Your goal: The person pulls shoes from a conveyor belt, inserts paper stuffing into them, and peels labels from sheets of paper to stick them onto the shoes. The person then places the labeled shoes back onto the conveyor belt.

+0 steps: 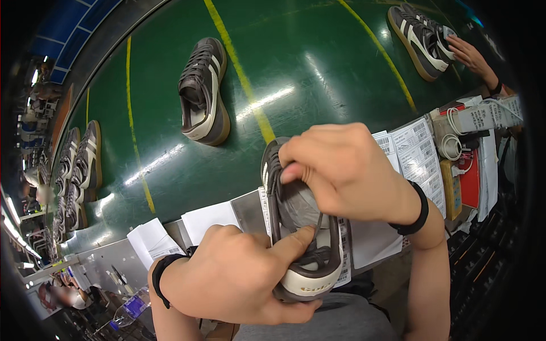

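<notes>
- The left hand (244, 267) grips the heel (310, 284) of a dark gray shoe (297, 207), thumb in its opening; the right hand (352, 170) pinches at the laces (273, 165).
- The step seems to be working the laced opening; the next move calls for a steady heel.
- The shoe is at the green conveyor's (165, 102) near edge, toe pointing away and slightly left, long axis roughly crossing that edge.
</notes>
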`<state>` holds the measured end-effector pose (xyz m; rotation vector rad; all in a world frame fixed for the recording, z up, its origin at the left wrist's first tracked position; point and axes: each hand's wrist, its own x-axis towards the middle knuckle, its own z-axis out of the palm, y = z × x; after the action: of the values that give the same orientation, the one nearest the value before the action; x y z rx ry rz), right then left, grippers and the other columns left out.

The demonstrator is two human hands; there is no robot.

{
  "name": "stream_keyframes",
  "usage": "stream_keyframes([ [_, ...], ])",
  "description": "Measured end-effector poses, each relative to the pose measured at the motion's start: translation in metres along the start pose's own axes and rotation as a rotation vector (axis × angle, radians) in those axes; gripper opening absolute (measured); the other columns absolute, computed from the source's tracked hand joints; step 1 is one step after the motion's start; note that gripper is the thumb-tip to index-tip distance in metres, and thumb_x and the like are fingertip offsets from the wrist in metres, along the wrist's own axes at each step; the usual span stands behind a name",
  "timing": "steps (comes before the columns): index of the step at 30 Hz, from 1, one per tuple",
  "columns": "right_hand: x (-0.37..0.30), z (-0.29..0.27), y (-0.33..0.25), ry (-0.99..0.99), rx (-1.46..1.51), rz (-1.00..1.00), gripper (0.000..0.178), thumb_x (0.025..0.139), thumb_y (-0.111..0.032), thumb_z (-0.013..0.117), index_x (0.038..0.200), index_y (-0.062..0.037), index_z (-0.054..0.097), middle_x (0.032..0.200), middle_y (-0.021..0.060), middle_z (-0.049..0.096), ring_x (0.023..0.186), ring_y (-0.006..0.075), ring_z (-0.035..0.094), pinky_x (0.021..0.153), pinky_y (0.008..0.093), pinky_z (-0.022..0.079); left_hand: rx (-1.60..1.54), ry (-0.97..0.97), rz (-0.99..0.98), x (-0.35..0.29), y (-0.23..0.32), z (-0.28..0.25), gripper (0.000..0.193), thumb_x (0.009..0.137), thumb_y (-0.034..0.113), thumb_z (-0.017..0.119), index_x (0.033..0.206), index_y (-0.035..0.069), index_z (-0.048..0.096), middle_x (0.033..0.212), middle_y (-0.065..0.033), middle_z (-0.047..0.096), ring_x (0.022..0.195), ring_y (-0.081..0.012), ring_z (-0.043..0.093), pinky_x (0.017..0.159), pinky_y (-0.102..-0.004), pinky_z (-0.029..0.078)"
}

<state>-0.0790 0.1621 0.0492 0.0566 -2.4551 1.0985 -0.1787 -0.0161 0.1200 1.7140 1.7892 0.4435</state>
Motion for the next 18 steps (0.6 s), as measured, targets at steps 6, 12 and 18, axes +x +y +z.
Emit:
stream_keyframes([
  [6,0.019,0.003,0.016,0.002,0.331,0.324,0.010,0.079,0.001,0.061,0.071,0.0053,0.065,0.056,0.0132,0.060,0.048,0.0190,0.059,0.048,0.0319,0.044,0.064,-0.042,-0.014,0.002,0.001,-0.004,0.075,0.055,0.055,0.084,0.108,0.004,0.071,0.044,0.0007,0.045,0.036,-0.0173,0.048,0.040,-0.0307,0.031],
  [12,0.022,0.003,0.024,-0.068,0.532,0.550,0.013,0.083,-0.004,0.066,0.073,0.0036,0.067,0.049,0.0060,0.051,0.047,0.0090,0.045,0.046,0.0293,0.035,0.032,-0.038,-0.070,0.004,0.007,-0.012,0.078,0.058,0.054,0.086,0.111,0.000,0.070,0.051,-0.0011,0.050,0.038,-0.0143,0.047,0.041,-0.0287,0.036],
  [18,0.013,-0.040,0.021,0.192,-0.258,-0.014,0.009,0.071,0.004,0.067,0.077,-0.0020,0.069,0.069,0.0091,0.068,0.063,0.0263,0.069,0.058,0.0312,0.054,-0.002,0.377,0.153,0.006,-0.107,-0.007,0.078,0.071,0.043,0.086,0.129,0.001,0.054,0.126,-0.0167,0.060,0.075,-0.0212,0.066,0.059,-0.0296,0.054],
])
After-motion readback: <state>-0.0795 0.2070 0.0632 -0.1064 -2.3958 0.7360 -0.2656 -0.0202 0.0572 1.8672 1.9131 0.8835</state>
